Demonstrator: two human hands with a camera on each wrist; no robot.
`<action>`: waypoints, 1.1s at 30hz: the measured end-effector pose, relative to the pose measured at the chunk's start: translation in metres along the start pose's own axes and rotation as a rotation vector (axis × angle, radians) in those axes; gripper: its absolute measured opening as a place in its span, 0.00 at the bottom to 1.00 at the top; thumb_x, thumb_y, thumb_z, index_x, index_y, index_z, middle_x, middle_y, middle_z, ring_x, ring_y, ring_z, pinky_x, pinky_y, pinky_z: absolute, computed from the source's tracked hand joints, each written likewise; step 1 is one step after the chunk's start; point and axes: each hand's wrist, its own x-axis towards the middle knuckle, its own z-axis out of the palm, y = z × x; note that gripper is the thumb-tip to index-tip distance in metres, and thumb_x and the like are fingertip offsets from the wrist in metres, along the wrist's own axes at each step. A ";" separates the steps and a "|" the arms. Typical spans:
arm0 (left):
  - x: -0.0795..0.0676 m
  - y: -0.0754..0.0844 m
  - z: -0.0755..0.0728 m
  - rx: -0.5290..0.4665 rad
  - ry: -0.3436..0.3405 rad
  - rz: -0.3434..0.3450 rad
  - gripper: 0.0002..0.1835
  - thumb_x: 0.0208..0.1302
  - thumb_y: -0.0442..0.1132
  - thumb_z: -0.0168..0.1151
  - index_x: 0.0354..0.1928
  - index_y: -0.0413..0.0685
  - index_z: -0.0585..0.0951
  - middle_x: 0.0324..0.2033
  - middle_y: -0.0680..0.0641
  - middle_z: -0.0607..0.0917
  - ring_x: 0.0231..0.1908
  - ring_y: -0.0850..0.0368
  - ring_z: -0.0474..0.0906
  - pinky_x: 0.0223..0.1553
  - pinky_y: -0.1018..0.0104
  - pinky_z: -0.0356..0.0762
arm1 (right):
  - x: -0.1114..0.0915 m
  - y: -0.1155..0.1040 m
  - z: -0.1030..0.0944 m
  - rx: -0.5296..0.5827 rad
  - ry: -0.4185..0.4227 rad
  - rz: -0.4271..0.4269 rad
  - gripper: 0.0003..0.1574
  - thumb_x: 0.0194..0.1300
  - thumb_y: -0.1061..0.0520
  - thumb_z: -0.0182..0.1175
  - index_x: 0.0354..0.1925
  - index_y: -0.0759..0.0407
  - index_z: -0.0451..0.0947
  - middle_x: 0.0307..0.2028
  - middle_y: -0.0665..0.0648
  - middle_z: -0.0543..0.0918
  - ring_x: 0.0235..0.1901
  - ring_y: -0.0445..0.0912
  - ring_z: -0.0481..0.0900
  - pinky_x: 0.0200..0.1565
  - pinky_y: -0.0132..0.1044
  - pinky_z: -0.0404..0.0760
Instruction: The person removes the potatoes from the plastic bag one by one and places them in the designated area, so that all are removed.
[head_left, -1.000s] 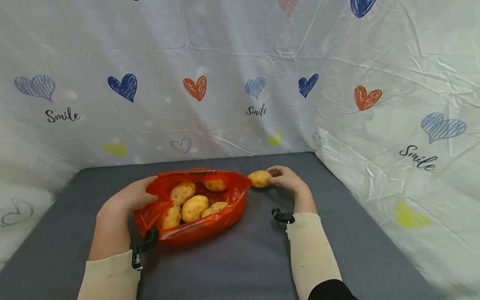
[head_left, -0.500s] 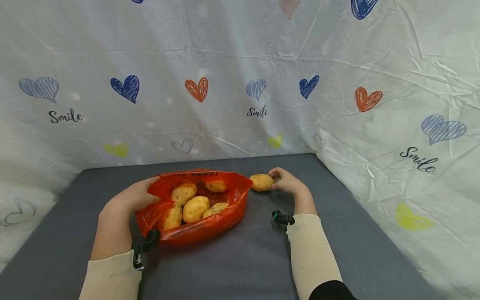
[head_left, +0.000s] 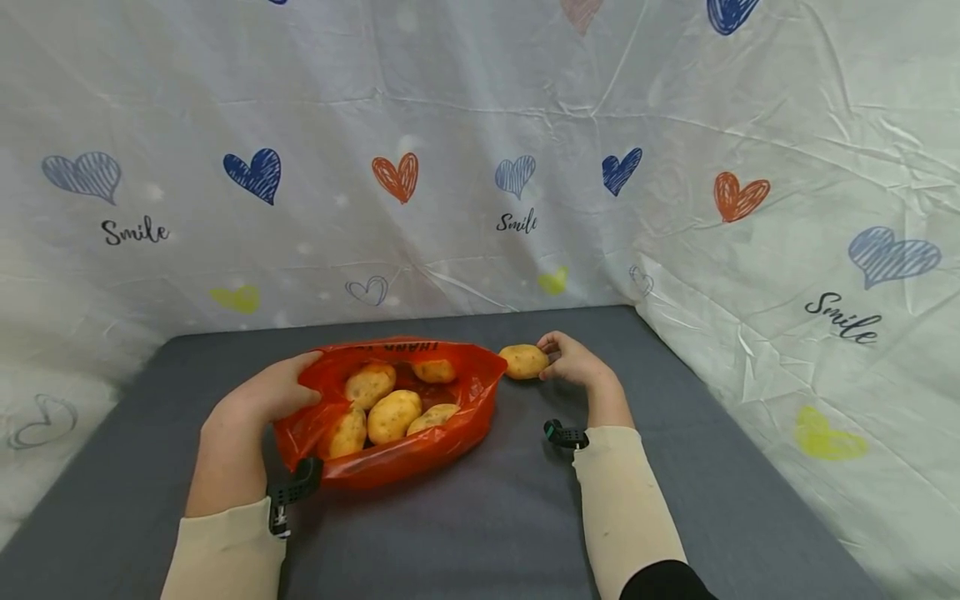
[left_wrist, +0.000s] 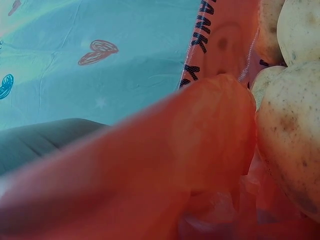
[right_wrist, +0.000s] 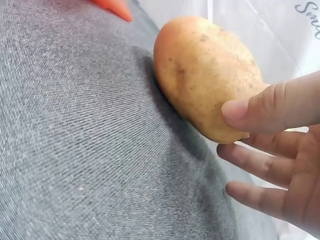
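Note:
A red plastic bag (head_left: 405,462) with black lettering lies with its mouth spread toward me, several potatoes (head_left: 393,417) showing inside. At its left edge my left hand (head_left: 262,396) grips the plastic; its far fingers are hidden. In the left wrist view, red plastic (left_wrist: 220,215) and the speckled potatoes (left_wrist: 295,120) show close up. Just past the bag's right corner, my right hand (head_left: 572,362) pinches the end of a single yellow potato (head_left: 525,362). The right wrist view has the thumb (right_wrist: 237,112) on this potato's near side, other fingers behind it, and the potato close over the cloth.
Grey cloth (head_left: 450,550) covers the table. Behind it and along the right hangs a white curtain (head_left: 450,100) printed with hearts and "Smile". A dark wrist mount (head_left: 296,483) on the left arm sits close to the bag's near left corner.
The head view has shifted slightly. Both hands keep their holds, and the bag and potatoes stay nearly where they were.

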 end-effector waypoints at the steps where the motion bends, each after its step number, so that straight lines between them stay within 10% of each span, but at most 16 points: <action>1: 0.000 0.000 0.000 -0.002 0.000 -0.002 0.43 0.69 0.35 0.61 0.80 0.37 0.52 0.69 0.24 0.63 0.61 0.28 0.68 0.55 0.37 0.78 | 0.000 -0.001 0.000 0.001 -0.003 -0.001 0.33 0.59 0.77 0.66 0.59 0.64 0.67 0.63 0.70 0.71 0.60 0.62 0.75 0.55 0.51 0.78; 15: -0.002 0.000 -0.001 0.000 -0.001 -0.005 0.42 0.69 0.36 0.61 0.80 0.38 0.52 0.70 0.25 0.64 0.62 0.29 0.67 0.57 0.36 0.77 | -0.018 -0.037 -0.014 -0.071 0.006 -0.077 0.34 0.68 0.76 0.54 0.69 0.63 0.61 0.71 0.70 0.63 0.72 0.67 0.59 0.64 0.59 0.72; 23: 0.000 0.004 -0.001 0.009 0.002 -0.025 0.42 0.70 0.36 0.61 0.80 0.39 0.52 0.71 0.26 0.63 0.64 0.28 0.66 0.58 0.34 0.75 | -0.032 -0.081 -0.005 -0.147 0.080 -0.234 0.30 0.72 0.60 0.63 0.68 0.55 0.69 0.65 0.62 0.75 0.67 0.60 0.71 0.63 0.57 0.74; 33: -0.005 0.006 -0.001 0.058 0.006 0.009 0.42 0.69 0.36 0.60 0.80 0.39 0.53 0.72 0.25 0.61 0.67 0.26 0.61 0.64 0.29 0.64 | -0.042 -0.123 0.056 -0.180 -0.240 -0.390 0.22 0.70 0.58 0.66 0.61 0.58 0.80 0.53 0.60 0.85 0.48 0.45 0.84 0.48 0.40 0.83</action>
